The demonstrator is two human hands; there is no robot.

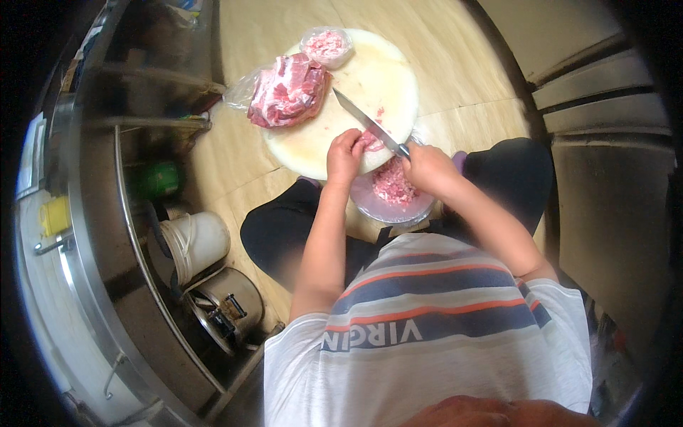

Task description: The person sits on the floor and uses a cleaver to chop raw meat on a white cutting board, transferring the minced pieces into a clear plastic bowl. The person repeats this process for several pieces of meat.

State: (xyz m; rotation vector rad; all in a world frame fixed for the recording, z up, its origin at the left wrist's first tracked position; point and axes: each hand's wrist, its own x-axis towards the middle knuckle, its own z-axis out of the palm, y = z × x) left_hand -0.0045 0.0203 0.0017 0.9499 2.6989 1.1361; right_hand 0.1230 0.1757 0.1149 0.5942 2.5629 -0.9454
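My right hand (431, 166) grips the black handle of a kitchen knife (365, 120), its blade pointing up and left over a round white cutting board (304, 152). At the board's near edge my left hand (344, 155) holds a small piece of raw meat (372, 141) beside the blade. A large slab of raw meat (291, 91) lies on the board's left part, partly over a clear plastic bag. At the far edge sits a clear bag of chopped meat (325, 47). Below the board, a plastic-lined bowl (368, 205) holds diced meat (395, 184), partly hidden by my right hand.
The board rests on a tiled floor (459, 64) between my bent legs. Along the left stand a metal-framed shelf (128, 187), a white bucket (205, 240), a metal pot (240, 293) and a green container (159, 179). A large cabinet-like surface (613, 197) borders the right side.
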